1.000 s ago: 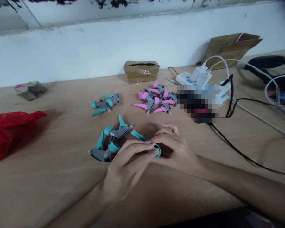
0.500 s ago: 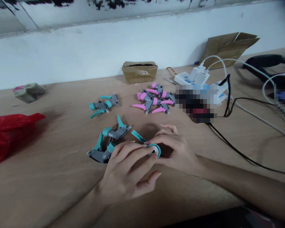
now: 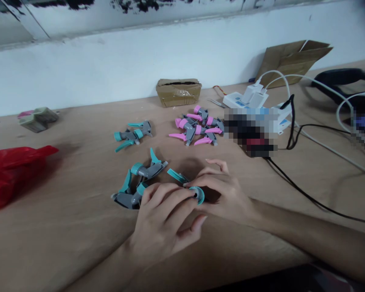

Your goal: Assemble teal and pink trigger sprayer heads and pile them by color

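A grey trigger sprayer head with a teal lever and teal collar (image 3: 200,195) is held in my right hand (image 3: 228,190), its round opening facing me. My right fingers are closed around its body, which they largely hide. Bent over the collar's left edge, my left hand (image 3: 167,219) has its fingertips at the opening, with the thumb held apart below. Whether anything small sits between those fingertips cannot be made out. Just left of my hands lie two more teal-and-grey sprayer heads (image 3: 150,170), the nearer one partly covered by my left hand.
Farther back are more teal sprayer heads (image 3: 134,136) and a pile of pink-and-grey ones (image 3: 197,127). A taped cardboard box (image 3: 179,93) stands near the wall. Red plastic (image 3: 15,170) lies at left. Right are a power strip (image 3: 234,100), cables and a larger carton (image 3: 282,61).
My left fingertips have shifted slightly at the collar. The whitish disc seen in the opening before no longer shows, and the collar has tilted a little. Other things stay put.
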Motion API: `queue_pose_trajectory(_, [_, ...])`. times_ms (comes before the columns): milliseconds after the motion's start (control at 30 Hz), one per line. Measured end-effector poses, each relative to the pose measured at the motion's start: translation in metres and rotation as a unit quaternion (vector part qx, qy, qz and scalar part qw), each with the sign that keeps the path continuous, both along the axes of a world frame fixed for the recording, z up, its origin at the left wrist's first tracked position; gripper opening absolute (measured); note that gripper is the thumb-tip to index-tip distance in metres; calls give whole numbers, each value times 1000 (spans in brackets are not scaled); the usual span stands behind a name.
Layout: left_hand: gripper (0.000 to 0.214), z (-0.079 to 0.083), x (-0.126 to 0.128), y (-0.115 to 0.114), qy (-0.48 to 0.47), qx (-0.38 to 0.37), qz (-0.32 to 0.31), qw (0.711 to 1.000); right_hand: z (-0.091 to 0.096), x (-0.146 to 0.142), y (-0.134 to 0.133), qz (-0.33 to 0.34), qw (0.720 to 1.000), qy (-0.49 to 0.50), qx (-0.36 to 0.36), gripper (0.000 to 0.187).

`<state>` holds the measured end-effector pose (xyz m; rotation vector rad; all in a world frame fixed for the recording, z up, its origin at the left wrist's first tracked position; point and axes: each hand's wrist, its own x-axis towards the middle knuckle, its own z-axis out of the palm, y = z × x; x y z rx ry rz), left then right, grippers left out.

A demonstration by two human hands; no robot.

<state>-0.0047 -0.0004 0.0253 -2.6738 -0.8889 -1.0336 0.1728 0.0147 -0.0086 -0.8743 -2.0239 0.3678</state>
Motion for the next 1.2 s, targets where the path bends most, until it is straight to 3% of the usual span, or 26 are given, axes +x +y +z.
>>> queue_pose_trajectory(200, [16, 1, -1, 3, 17, -17, -7, 1000, 0, 2, 0, -10, 1000, -2, -12, 17])
queue_pose_trajectory(433, [27, -9, -4, -1, -2, -72, -36, 997, 2, 4, 0, -23, 998, -38, -32, 19])
queue_pose_trajectory(633, [31, -16, 0, -8, -47, -140, 61, 987, -2, 0, -2, -20, 996, -84, 30, 10])
queue_pose_trajectory(833, [24, -15, 3, -10, -54, -184, 68, 979, -8, -5, -2, -45, 996, -73, 24, 44])
queue_pose_trajectory(1000, [28, 6, -16, 10, -119, -157, 119, 973, -3, 2, -1, -83, 995, -32, 37, 72])
queue_pose_trajectory(1100, [26, 22, -39, 36, -198, -164, 157, 954, -3, 7, 2, -110, 992, -41, 44, 66])
queue_pose_trajectory(1200, [28, 26, -68, 68, -231, -150, 199, 941, -8, 10, 8, -118, 990, -73, 35, 53])
